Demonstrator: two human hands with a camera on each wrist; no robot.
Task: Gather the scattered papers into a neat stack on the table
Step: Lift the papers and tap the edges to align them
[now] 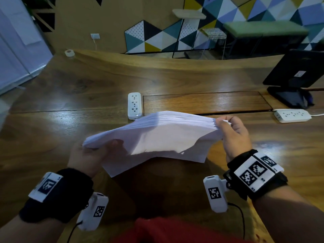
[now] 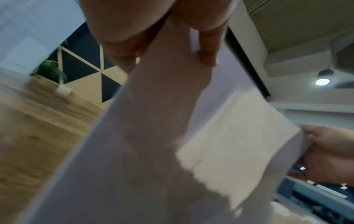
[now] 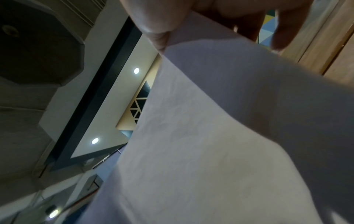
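A bundle of white papers is held up above the wooden table, sagging a little and with its edges fanned unevenly. My left hand grips the bundle's left end, thumb on top. My right hand pinches the right end between thumb and fingers. The left wrist view shows the papers from below, with my left hand at the top and my right hand at the far end. In the right wrist view the papers fill the frame beneath my right hand.
A white power strip lies just beyond the papers. A second power strip and a black monitor stand sit at the right. A roll of tape is at the far left edge. A cover panel is set into the table.
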